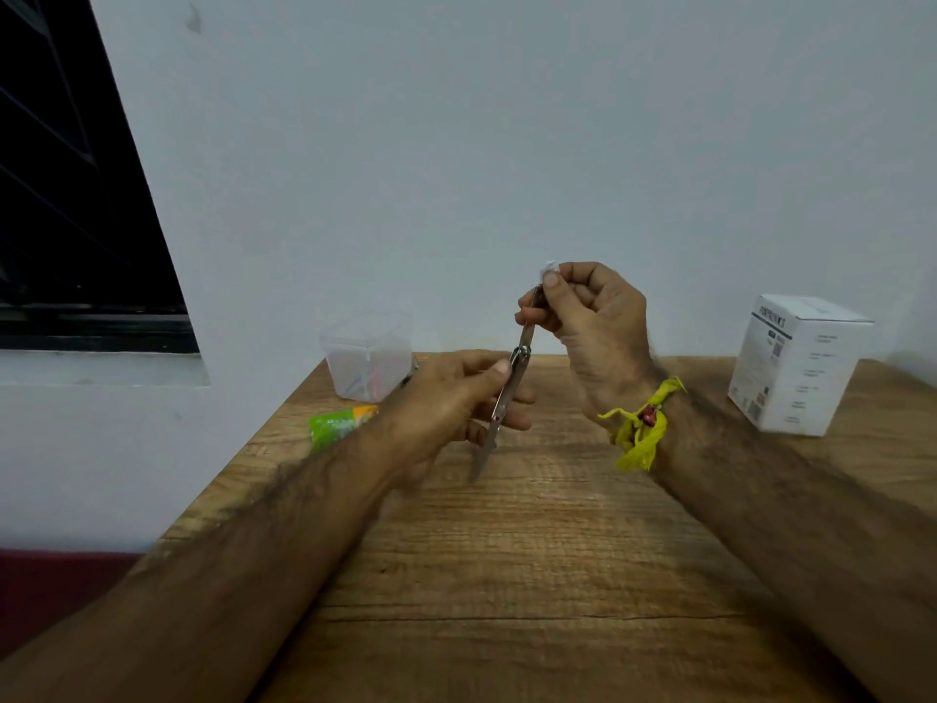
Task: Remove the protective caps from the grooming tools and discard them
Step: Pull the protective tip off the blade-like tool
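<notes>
Pulling a small whitish cap [549, 267] off the upper tip of a slim metal grooming tool [507, 393], judged the step in hand.

Head view, method:
- Best kept as a straight draw along the tool's axis, away from the tip; sideways bending likely to snag the cap or flick it loose.
- Steady anchoring low on the shaft advisable, fingers clear of the pointed lower end.
- Firm hold on the cap once free, being small and light and easily dropped; discard spot not identifiable with certainty.

Head view, hands:
- Left hand [456, 398]: fingers curled round the middle of the tool, thumb pressed near the hinge-like joint.
- Right hand [588, 317]: thumb and forefinger pinching the cap at the very top, remaining fingers curled loosely against the upper shaft.
- Yellow cloth band [641, 423] tied at the right wrist.

Head view, tool:
- Narrow, silvery, folding type with a joint partway up; held nearly upright, leaning slightly right, above the wooden table [507, 575], not touching it.
- Lower end tapered, blurred.
- Cap only partly visible behind the thumb; whether fully off or just loosened, cannot tell.

Head view, surroundings:
- Clear plastic container [367, 355] at the far left of the table, contents indistinct.
- Green packet [339, 423] just in front of it.
- White box [796, 362] far right.
</notes>
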Demonstrator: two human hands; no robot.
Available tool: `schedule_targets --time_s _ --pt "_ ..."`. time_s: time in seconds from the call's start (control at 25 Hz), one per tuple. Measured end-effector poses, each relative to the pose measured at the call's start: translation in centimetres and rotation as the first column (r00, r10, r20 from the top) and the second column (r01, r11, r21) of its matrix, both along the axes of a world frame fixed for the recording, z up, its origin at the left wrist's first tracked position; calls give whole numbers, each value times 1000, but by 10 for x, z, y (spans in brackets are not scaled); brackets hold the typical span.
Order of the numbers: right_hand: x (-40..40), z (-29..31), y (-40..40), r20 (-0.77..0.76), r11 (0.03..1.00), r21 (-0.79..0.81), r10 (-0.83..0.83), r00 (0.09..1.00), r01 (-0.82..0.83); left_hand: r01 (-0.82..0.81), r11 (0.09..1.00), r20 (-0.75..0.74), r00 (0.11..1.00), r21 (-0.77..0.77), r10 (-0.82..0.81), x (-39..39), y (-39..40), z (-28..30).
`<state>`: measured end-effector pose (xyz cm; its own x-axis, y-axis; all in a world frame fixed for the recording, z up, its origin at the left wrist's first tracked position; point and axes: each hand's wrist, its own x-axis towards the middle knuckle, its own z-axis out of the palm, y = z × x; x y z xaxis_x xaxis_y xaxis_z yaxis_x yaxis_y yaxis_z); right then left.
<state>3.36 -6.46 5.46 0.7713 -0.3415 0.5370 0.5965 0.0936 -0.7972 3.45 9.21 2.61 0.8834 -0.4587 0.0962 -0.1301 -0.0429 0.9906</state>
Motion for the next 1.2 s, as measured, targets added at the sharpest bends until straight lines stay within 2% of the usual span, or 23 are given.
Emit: schedule_targets --time_s 0.12,0.2,0.36,0.44,0.56,0.72,0.96,1.12,1.2 --pt "-5 -5 8 21 998 -58 20 1000 -19 -126 985 20 991 -120 129 0 -1 -6" --pt "-8 -7 12 74 996 -89 -1 997 7 -170 964 -36 985 -203 166 1 -1 -5" --pt "-14 -7 21 160 990 -128 -39 986 60 -140 929 -158 983 -344 90 1 -2 -4" --pt "-16 -11 23 169 992 -104 -60 984 78 -138 918 -173 982 -373 78 1 -6 -6" --pt "-15 -19 30 159 997 10 -75 984 74 -217 874 -198 970 -435 143 3 -8 -5" --pt "-19 -34 45 105 990 116 -92 990 79 -325 825 -202 945 -463 258 3 -11 -7" --pt "-24 -39 59 30 971 237 -50 998 41 -358 756 -207 934 -548 292 9 -7 -8" --pt "-21 -39 55 -50 952 307 -8 999 23 -297 798 -140 955 -524 263 10 0 -8" --pt "-17 -40 47 -73 980 182 -70 995 83 -267 841 -94 963 -470 253 10 3 -8"
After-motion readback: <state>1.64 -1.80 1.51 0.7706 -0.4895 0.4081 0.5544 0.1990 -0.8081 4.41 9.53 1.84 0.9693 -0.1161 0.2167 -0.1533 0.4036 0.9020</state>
